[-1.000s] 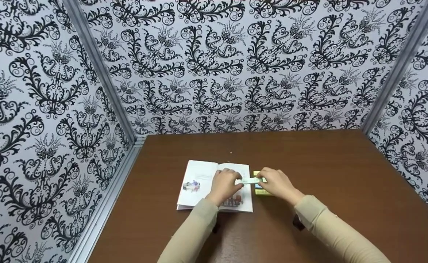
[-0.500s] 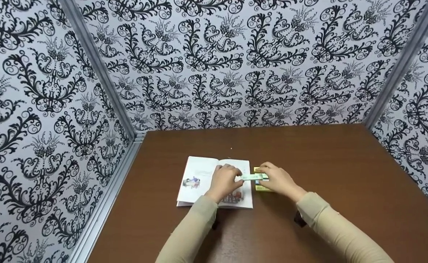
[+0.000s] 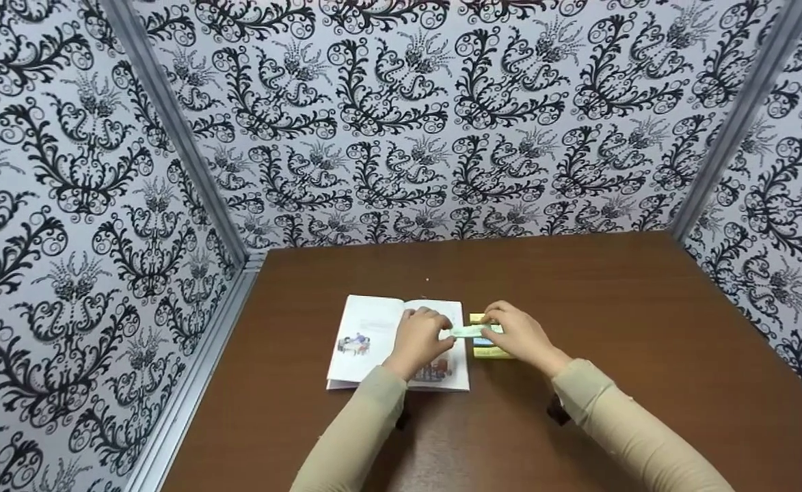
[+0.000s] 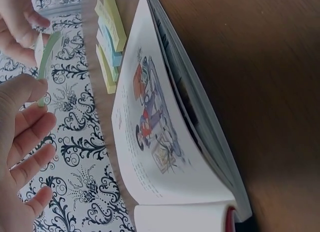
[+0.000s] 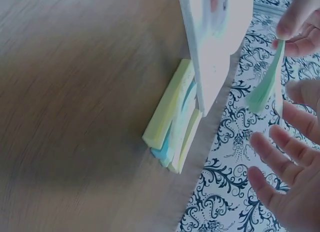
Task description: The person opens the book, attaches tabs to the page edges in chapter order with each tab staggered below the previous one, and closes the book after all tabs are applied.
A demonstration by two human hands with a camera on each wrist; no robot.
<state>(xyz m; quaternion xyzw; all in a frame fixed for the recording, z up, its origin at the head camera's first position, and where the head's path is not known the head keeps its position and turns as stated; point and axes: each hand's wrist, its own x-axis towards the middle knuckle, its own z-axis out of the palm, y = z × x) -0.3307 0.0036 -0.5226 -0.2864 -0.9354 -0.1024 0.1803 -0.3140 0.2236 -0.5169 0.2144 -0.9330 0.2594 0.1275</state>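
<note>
In the head view my left hand (image 3: 420, 342) is above the open book (image 3: 366, 335), its thumb and index finger pinching one end of a narrow green sticky note pad (image 3: 468, 331). My right hand (image 3: 520, 338) is at the pad's other end, to the right. Seen from the right wrist, the strip splits: a green part (image 5: 265, 89) bends away, while a thin pale sheet (image 5: 278, 94) runs between the right thumb and index finger. The other right fingers (image 5: 270, 152) are spread. From the left wrist, the green pad (image 4: 47, 57) stands clear above the table.
Beside the book's right edge lie several sticky note pads, yellow (image 5: 167, 107), blue (image 4: 111, 42) and others, partly below my right hand in the head view. A brown table (image 3: 612, 307) carries everything. Patterned panels (image 3: 407, 123) stand behind and at both sides.
Both hands stay nearly in place around the green pad. The right fingers shift slightly at its right end. The whole head view drifts a little.
</note>
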